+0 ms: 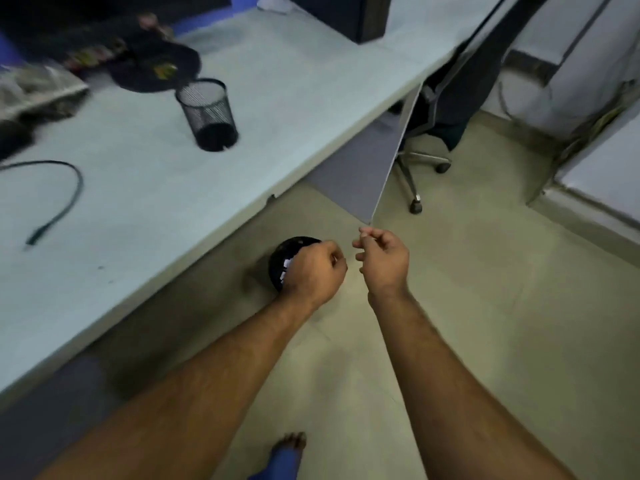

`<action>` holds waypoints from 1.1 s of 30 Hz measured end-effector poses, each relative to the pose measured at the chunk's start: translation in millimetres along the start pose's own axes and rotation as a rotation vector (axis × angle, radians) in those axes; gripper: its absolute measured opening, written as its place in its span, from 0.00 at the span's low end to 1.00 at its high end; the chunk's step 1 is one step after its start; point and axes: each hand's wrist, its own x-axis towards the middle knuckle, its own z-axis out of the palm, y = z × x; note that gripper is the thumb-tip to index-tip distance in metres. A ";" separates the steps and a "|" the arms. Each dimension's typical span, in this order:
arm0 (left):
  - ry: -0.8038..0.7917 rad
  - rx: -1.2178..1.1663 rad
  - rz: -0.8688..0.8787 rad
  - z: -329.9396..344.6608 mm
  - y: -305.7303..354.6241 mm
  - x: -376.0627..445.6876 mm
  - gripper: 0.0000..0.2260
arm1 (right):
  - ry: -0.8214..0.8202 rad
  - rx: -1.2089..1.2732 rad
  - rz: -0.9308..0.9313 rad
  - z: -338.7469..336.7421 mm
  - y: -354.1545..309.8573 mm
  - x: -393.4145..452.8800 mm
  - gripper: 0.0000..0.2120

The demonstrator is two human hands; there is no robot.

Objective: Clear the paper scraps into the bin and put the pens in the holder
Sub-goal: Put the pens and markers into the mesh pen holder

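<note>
A small black bin (282, 252) stands on the floor just below the desk's front edge, with white paper scraps (286, 264) showing inside it. My left hand (313, 271) is a closed fist right over the bin and hides its right half; nothing shows in the fist. Just right of it and apart from it, my right hand (382, 259) hovers with its fingers loosely curled, holding nothing. A black mesh pen holder (207, 112) stands upright on the pale desk (156, 209), and it looks empty. I see no pens.
A black cable (65, 202) loops across the desk's left side. Dark bags and clutter (152, 64) lie at the back left. An office chair (436, 109) stands under the desk to the right. My bare foot (289, 445) is on the tiled floor.
</note>
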 end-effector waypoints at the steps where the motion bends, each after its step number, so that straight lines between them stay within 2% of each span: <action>1: 0.018 -0.018 -0.025 -25.4 12.1 -6.9 0.04 | -0.005 0.003 -0.001 2.7 -23.0 -13.7 0.07; 3: 0.056 -0.037 -0.057 -88.9 28.4 -23.2 0.03 | -0.073 -0.010 0.025 15.7 -77.7 -46.2 0.07; 7: 0.099 -0.102 -0.084 -178.4 27.5 -34.4 0.10 | -0.245 -0.091 0.048 49.5 -146.7 -79.7 0.05; 12: 0.162 -0.103 -0.186 -227.2 -21.6 -8.5 0.14 | -0.375 -0.198 0.027 113.2 -173.1 -87.3 0.03; 15: 0.123 -0.026 -0.259 -230.0 -65.9 25.8 0.19 | -0.357 -0.269 0.020 158.0 -165.9 -63.8 0.09; 18: 0.011 0.052 -0.313 -228.1 -118.9 74.5 0.32 | -0.328 -0.367 0.048 202.4 -153.1 -28.3 0.21; 24: -0.022 0.316 -0.242 -205.4 -175.0 143.7 0.49 | -0.241 -0.501 -0.037 270.6 -134.2 28.7 0.50; 26: 0.023 0.408 -0.200 -190.4 -182.9 143.1 0.52 | -0.246 -0.506 -0.099 284.6 -129.6 37.9 0.52; 28: 0.043 0.454 -0.186 -182.1 -186.4 143.0 0.52 | -0.229 -0.505 -0.142 291.5 -123.6 43.0 0.49; 30: 0.056 0.476 -0.173 -184.9 -185.0 141.4 0.52 | -0.232 -0.492 -0.133 294.4 -122.2 42.9 0.46; 33: 0.070 0.480 -0.160 -185.5 -183.9 141.8 0.51 | -0.206 -0.480 -0.112 301.8 -124.3 42.2 0.48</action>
